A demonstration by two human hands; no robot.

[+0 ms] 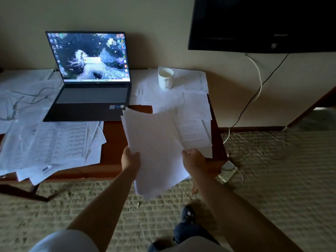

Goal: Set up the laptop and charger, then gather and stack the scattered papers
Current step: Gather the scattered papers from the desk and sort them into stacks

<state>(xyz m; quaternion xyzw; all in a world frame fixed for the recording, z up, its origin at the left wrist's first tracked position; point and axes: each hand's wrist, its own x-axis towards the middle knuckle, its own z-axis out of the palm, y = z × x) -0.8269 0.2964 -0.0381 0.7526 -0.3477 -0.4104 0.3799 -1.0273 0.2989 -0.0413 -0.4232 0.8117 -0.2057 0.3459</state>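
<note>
A dark laptop (pixel 91 77) stands open on the wooden desk (pixel 112 142) with its screen lit. A thin cable (pixel 27 99) trails over the sheets left of it. I hold a stack of white papers (pixel 154 148) above the desk's front right corner. My left hand (pixel 130 159) grips its left edge. My right hand (pixel 193 159) pinches a printed sheet (pixel 192 133) at the stack's right side. Scattered papers (pixel 54 144) cover the desk's front left, and more papers (pixel 172 99) lie at the back right.
A white mug (pixel 165 77) stands on the papers at the back right. A dark TV (pixel 263 24) hangs on the wall. Cables (pixel 254 99) run down to a white power strip (pixel 227 171) on the carpet. My foot (pixel 188 213) is on the carpet below.
</note>
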